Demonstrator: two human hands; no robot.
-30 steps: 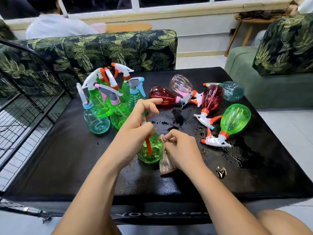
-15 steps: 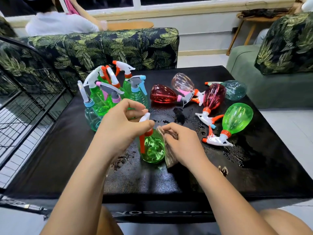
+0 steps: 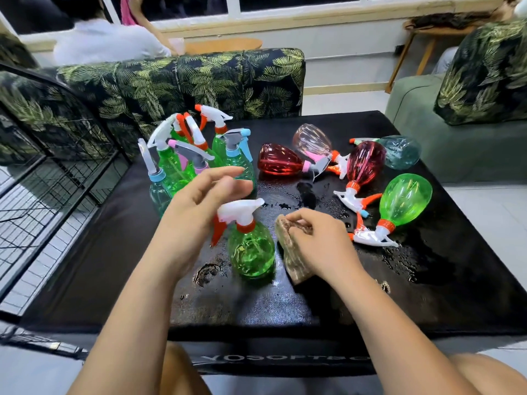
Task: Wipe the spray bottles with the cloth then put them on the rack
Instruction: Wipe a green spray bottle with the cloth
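Note:
A green spray bottle (image 3: 252, 250) with a white and orange trigger head stands upright on the wet black table (image 3: 114, 266). My left hand (image 3: 196, 206) hovers just left of its head, fingers spread and relaxed, holding nothing. My right hand (image 3: 316, 240) grips a crumpled brownish cloth (image 3: 288, 252) right beside the bottle's body. Several upright bottles (image 3: 185, 163) cluster at the back left. Several more lie on their sides at the right: a red one (image 3: 281, 161), a pink one (image 3: 312, 138), a dark red one (image 3: 365, 163), a teal one (image 3: 399, 151) and a green one (image 3: 405, 198).
A black wire rack (image 3: 51, 166) stands to the left of the table. A leaf-print sofa (image 3: 182, 81) runs behind it, with a person in white sitting beyond. A green sofa (image 3: 456, 143) is at the right. Water drops cover the table's right half.
My left hand has let go of the green bottle's trigger head and opened. The bottle now stands upright on its own. My right hand keeps the cloth against it.

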